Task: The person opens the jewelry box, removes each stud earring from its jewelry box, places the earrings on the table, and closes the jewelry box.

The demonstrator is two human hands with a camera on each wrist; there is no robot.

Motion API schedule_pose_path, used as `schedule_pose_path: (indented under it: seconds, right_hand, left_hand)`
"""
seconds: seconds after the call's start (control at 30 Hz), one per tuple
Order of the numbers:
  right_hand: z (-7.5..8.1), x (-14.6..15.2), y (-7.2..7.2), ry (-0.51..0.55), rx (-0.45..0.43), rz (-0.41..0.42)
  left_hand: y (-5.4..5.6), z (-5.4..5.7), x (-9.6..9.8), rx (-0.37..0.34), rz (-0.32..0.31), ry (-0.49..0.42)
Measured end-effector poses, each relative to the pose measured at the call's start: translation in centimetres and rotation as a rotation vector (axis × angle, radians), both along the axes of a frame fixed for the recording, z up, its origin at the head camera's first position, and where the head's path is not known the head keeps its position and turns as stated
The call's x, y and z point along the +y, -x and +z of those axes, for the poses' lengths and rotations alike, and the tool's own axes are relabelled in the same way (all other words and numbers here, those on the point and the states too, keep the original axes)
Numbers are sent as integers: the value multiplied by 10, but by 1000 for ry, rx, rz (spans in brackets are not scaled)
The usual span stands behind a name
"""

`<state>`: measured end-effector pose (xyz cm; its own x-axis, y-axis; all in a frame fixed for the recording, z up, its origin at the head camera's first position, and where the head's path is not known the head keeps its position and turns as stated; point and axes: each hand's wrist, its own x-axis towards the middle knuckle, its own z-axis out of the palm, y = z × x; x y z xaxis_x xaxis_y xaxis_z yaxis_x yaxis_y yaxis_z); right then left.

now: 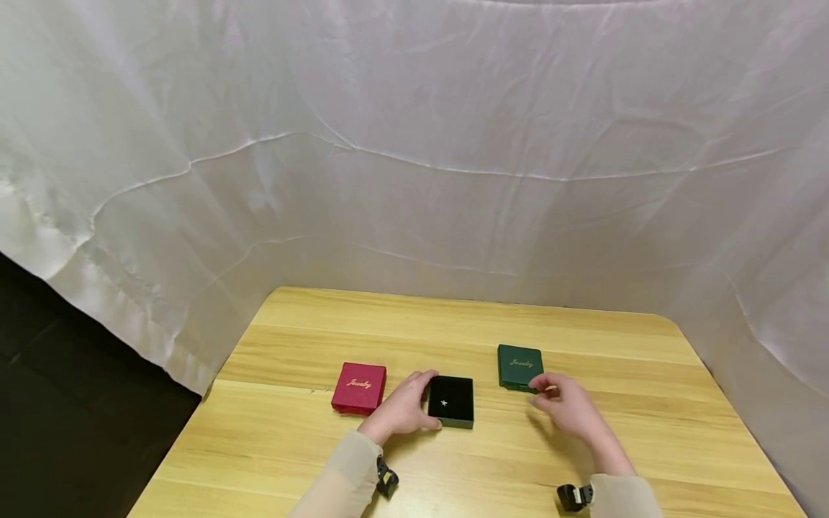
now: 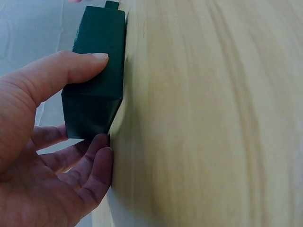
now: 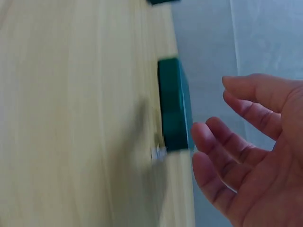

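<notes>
My left hand point(image 1: 404, 404) holds an open dark green jewelry box base point(image 1: 458, 423) by its left side, thumb along the near wall and fingers at the other side. A small silvery star-shaped piece point(image 1: 443, 403) lies on the box's black lining. To the right, a green lid point(image 1: 519, 365) with gold "Jewelry" lettering lies on the table. My right hand point(image 1: 570, 409) hovers at the lid's near right corner, its fingers loosely bent with nothing between them in the right wrist view. By the lid's end is a small, blurred shiny piece point(image 3: 158, 152), its kind unclear.
A red box point(image 1: 359, 387) with gold "Jewelry" lettering sits left of my left hand. All of it stands on a light wooden table point(image 1: 414, 324). Pale cloth point(image 1: 414, 216) hangs behind and at the sides.
</notes>
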<state>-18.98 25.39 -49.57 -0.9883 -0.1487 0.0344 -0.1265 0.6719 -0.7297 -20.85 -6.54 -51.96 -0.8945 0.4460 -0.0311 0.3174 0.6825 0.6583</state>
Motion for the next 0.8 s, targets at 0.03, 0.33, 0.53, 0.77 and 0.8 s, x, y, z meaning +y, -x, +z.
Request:
schedule_pose_path:
  seconds: [0.03,0.33,0.53,0.77,0.8]
  right_hand:
    - [0,-6,1,12,5,16]
    - [-8,-56,6,49,26,153]
    - [-12,-77,12,12,46,204]
    - [-17,-98,16,-32,57,241]
    - [-18,-101,16,-40,58,241]
  left_hand:
    - [0,0,0,1,0,2]
    - [1,-2,0,3,0,4]
    - [3,-3,0,11,-9,-8]
    - [3,-3,-2,15,-17,0]
    - [3,-4,-2,18,-18,0]
